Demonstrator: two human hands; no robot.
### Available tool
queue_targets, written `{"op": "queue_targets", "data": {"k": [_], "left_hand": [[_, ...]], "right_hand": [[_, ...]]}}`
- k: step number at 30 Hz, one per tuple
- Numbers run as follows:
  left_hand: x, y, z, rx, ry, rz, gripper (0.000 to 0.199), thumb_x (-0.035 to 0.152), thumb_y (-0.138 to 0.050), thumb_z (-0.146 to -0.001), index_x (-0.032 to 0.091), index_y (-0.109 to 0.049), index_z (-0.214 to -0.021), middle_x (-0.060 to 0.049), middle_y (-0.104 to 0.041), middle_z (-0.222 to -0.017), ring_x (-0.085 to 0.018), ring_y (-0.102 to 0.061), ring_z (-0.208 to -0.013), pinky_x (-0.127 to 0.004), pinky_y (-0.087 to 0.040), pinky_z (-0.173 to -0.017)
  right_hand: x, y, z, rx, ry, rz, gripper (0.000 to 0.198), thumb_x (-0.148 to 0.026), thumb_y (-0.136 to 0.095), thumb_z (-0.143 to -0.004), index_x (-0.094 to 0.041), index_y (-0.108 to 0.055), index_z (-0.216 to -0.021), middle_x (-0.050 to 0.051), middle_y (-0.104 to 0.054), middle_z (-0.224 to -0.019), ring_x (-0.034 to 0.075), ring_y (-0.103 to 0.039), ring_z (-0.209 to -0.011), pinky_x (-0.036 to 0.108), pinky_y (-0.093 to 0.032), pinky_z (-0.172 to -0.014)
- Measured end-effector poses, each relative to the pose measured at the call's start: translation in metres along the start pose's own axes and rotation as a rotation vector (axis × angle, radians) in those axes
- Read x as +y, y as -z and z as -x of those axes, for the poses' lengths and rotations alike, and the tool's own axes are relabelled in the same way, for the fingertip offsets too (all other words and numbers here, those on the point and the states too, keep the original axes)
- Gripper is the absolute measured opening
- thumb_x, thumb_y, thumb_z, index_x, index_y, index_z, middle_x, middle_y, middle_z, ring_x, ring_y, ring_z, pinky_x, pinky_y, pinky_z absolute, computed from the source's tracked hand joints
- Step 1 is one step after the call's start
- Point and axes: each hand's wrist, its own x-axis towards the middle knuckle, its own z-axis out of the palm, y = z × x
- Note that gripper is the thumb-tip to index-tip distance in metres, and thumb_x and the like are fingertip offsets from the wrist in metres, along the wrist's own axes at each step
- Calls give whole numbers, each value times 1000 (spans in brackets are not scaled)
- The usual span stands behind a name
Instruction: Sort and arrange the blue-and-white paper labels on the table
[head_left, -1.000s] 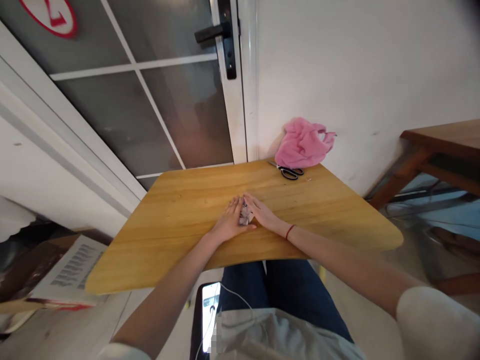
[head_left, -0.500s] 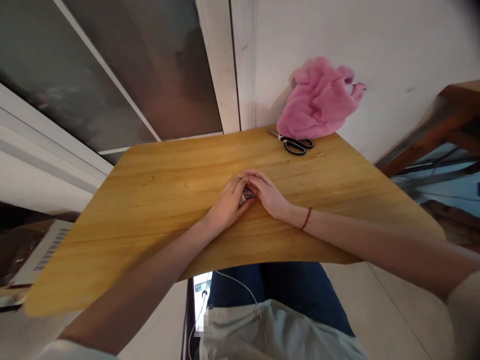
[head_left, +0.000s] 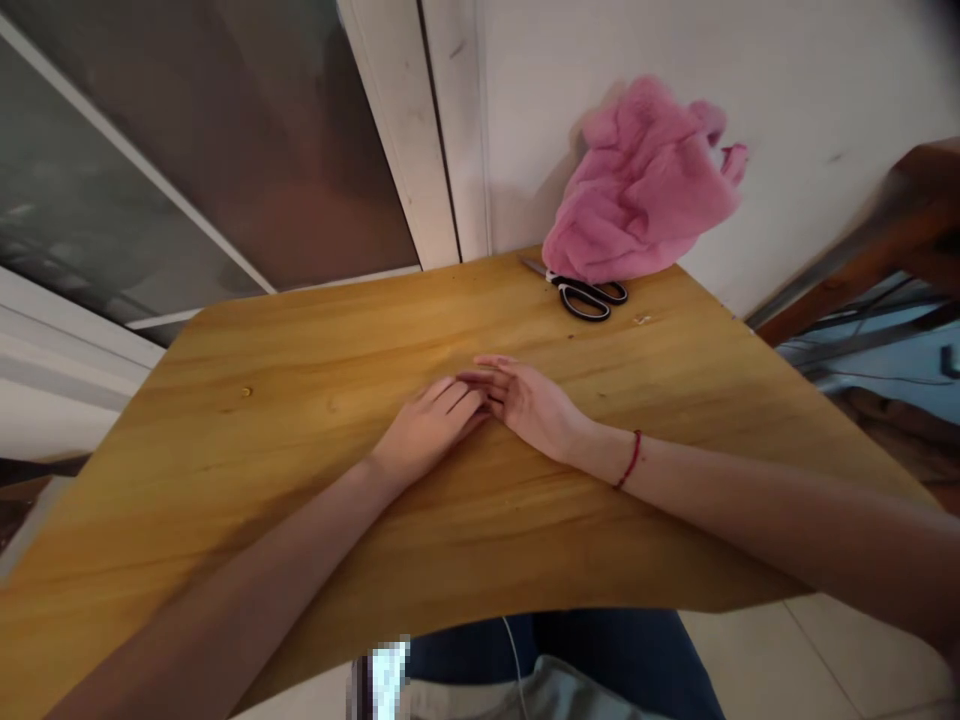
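My left hand [head_left: 433,425] rests low over the middle of the wooden table [head_left: 330,540], back upward, fingers curled down and in. Whatever lies beneath its palm is hidden. Facing it from the right is my right hand [head_left: 536,405], a red cord around the wrist. Its fingers are stretched out toward the left fingertips, meeting or overlapping them, and its palm is partly visible with no object in it.
A pink fluffy cloth [head_left: 645,190] is heaped at the table's back right against the wall. Black-handled scissors [head_left: 585,298] lie in front of it, near small scraps [head_left: 641,320]. A tiny yellowish bit [head_left: 247,392] sits on the left side.
A small patterned object seen between my hands is now out of sight. My left hand has turned over more flatly and shifted left; my right hand has opened out. The view has tilted and moved closer.
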Motion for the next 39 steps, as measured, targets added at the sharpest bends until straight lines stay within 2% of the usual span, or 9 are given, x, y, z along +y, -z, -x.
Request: {"op": "queue_targets", "data": {"k": [6, 12, 14, 18, 21, 26, 30, 36, 39], "left_hand": [[-17, 5, -2, 80, 166, 450, 10, 26, -61, -78, 23, -66, -86, -8, -64, -80, -23, -60, -83, -32, -48, -76], [-27, -1, -1, 263, 323, 272, 15, 33, -55, -83, 25, -65, -91, -6, -68, -91, -20, -62, -85, -28, -47, -75], [-29, 6, -7, 390, 358, 256, 15, 33, -54, -83, 24, -65, -89, -5, -68, -90, -18, -63, -82, -26, -47, -73], [-35, 35, -35, 672, 571, 364, 17, 36, -58, -80, 20, -65, -84, -1, -64, -71, -11, -55, -57, -20, -43, -54], [-43, 57, -60, 818, 673, 789, 18, 36, -59, -79, 18, -63, -78, 5, -49, -52, -6, -40, -39, -15, -30, -36], [-62, 69, -71, 704, 877, 1908, 13, 16, -51, -83, 14, -54, -71, 6, -40, -49, -1, -29, -31, -9, -12, -26], [-74, 64, -61, 604, 947, 2107, 27, 2, -32, -83, 11, -51, -66, 2, -41, -50, -1, -32, -33, -5, -18, -28], [-80, 53, -62, 535, 1033, 2256, 20, 5, -37, -77, 13, -51, -64, -2, -44, -48, -6, -39, -36, -8, -20, -27], [-78, 48, -64, 516, 1062, 2300, 17, 7, -40, -75, 12, -51, -63, -2, -47, -48, -7, -42, -37, -9, -22, -28]], "right_hand": [[1, -3, -2, 63, 99, 70, 13, -27, -46, -82, -20, -51, -91, 5, -66, -93, 16, -60, -96, 36, -41, -95], [5, 3, -7, 150, 273, 182, 9, -26, -47, -83, -21, -49, -90, 4, -64, -88, 16, -61, -93, 38, -44, -93], [7, 5, -6, 171, 379, 438, 12, -28, -51, -82, -21, -50, -92, 4, -61, -90, 16, -59, -90, 37, -45, -90], [8, 1, 2, 65, 536, 1246, 29, -36, -59, -79, -19, -56, -102, 8, -56, -102, 20, -49, -99, 39, -40, -92], [11, -8, 1, 13, 523, 1642, 55, -51, -69, -66, -18, -58, -108, 10, -51, -110, 26, -43, -105, 44, -36, -93], [15, -22, -17, 12, 276, 1755, 47, -42, -79, -58, -18, -65, -96, 7, -54, -102, 23, -47, -97, 34, -39, -85], [11, -33, -24, 49, 118, 1768, 41, -34, -82, -53, -15, -67, -86, 7, -57, -94, 21, -51, -89, 28, -40, -75], [9, -43, -18, 48, 103, 1738, 32, -18, -78, -56, -14, -63, -85, 7, -58, -94, 18, -50, -87, 24, -37, -71], [14, -39, -14, 13, 88, 1650, 24, -12, -67, -62, -16, -59, -85, 1, -57, -81, 13, -47, -73, 21, -33, -61]]}}
